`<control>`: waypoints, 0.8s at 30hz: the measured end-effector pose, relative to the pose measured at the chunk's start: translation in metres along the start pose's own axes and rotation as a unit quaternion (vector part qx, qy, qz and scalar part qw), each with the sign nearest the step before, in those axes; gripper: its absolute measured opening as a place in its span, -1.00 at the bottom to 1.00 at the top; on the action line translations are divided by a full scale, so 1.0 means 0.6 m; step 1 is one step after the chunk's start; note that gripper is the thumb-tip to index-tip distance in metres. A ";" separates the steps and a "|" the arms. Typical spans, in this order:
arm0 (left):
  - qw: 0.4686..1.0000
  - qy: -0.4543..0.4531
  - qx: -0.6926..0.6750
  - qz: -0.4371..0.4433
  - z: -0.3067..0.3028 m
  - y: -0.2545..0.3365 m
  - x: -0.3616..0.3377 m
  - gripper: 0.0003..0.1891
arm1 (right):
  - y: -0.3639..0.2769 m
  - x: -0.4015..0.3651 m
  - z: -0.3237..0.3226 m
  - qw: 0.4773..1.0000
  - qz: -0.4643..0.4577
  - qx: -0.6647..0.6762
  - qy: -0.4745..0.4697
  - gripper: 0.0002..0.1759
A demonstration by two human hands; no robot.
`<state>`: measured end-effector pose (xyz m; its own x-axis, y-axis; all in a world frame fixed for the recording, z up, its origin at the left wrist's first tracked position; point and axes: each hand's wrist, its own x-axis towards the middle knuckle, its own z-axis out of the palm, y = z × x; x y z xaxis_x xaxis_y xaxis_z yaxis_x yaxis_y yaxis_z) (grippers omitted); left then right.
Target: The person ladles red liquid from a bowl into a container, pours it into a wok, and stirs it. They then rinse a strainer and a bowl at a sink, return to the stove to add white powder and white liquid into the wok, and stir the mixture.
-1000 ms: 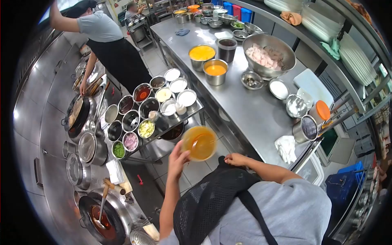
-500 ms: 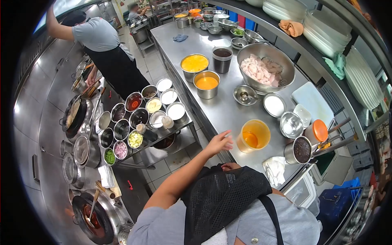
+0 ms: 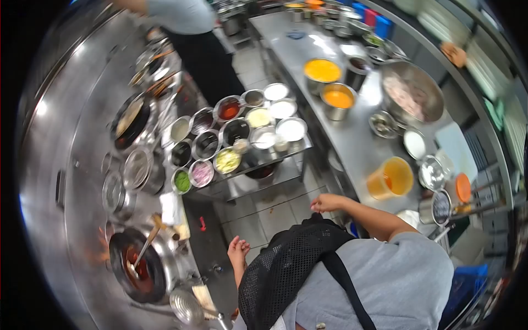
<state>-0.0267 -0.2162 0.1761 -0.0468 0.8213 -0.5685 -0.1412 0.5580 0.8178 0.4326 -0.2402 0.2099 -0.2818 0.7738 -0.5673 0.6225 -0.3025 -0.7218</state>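
My left hand [image 3: 238,253] hangs over the floor gap near the stove edge, fingers apart and slightly bent, holding nothing. In front of my body, my right hand [image 3: 327,203] has its fingers curled in, with nothing visible in them. It is nearest the steel table [image 3: 352,170], left of a translucent container [image 3: 397,177] with orange liquid in the bottom. Ahead of my left hand stands a cart of steel pots, including chopped green pieces [image 3: 182,180], diced pink pieces [image 3: 202,173] and diced yellow pieces [image 3: 227,160]. The picture is blurred by motion.
To the left, a wok [image 3: 137,267] with red-brown sauce and a ladle [image 3: 144,247] sits on the stove, near a skimmer [image 3: 187,307]. A co-worker [image 3: 192,49] stands at the far stove. A large bowl [image 3: 437,104] of pale meat is on the table.
My view has turned left toward the stove. My left hand has pulled away from the translucent container and moved left; my right hand has come out in front of my body.
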 end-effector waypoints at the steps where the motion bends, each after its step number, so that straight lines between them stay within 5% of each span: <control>1: 0.999 0.042 -0.028 0.009 -0.044 -0.013 -0.002 -0.62 | -0.065 0.000 -0.024 0.999 -0.013 -0.015 0.043 -0.55; 4: 0.994 0.091 -0.003 0.057 -0.142 -0.011 -0.045 -0.63 | -0.185 0.055 -0.045 0.987 -0.065 -0.024 0.143 -0.59; 9: 0.968 0.182 0.036 0.166 -0.251 0.042 -0.094 -0.72 | -0.302 0.171 0.013 0.983 -0.112 -0.110 0.098 -0.66; 11: 0.923 0.223 0.186 0.253 -0.278 0.111 -0.143 -0.74 | -0.339 0.218 0.073 0.983 -0.103 -0.138 0.058 -0.64; 15: 0.840 0.352 0.235 0.340 -0.381 0.208 -0.179 -0.79 | -0.512 0.235 0.192 0.976 -0.175 -0.129 -0.031 -0.63; 18: 0.788 0.429 0.263 0.356 -0.459 0.308 -0.180 -0.81 | -0.648 0.232 0.239 0.965 -0.239 -0.081 -0.070 -0.64; 20: 0.707 0.478 0.347 0.389 -0.507 0.366 -0.161 -0.80 | -0.735 0.236 0.258 0.954 -0.276 -0.051 -0.101 -0.66; 24: 0.705 0.471 0.449 0.280 -0.581 0.397 -0.052 -0.78 | -0.908 0.272 0.276 0.893 -0.426 -0.104 -0.100 -0.69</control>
<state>-0.4032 -0.1502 0.3570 -0.5431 0.7352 0.4056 0.8243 0.3749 0.4242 -0.0735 -0.0413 0.4445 -0.8293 0.5534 0.0774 0.2377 0.4747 -0.8475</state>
